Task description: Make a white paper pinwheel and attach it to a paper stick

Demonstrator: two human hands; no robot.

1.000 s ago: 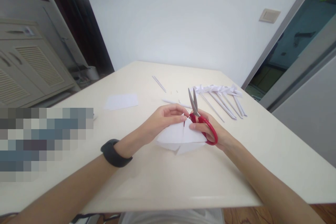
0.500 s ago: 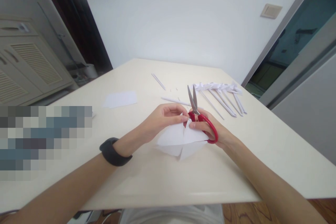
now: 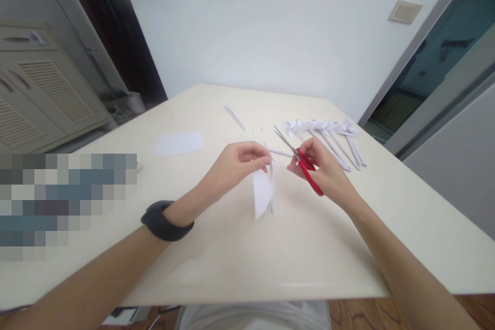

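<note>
The fingers of your left hand pinch the top of a white paper piece, which hangs over the counter; you cannot tell whether its lower tip touches the surface. Its right edge is blurred. Take that paper as the middle of the clock. At 2 o'clock, your right hand grasps a pair of red-handled scissors by the handles, the blades slightly parted and pointing between 10 and 11, apart from the paper.

On the counter, a flat white sheet lies at 10 o'clock, two thin paper rolls side by side at 11, and a single paper roll at 1, partly behind your right hand. Between 1 and 2, a crumpled paper strip joins several rolled paper sticks. A black wristband circles your left wrist.
</note>
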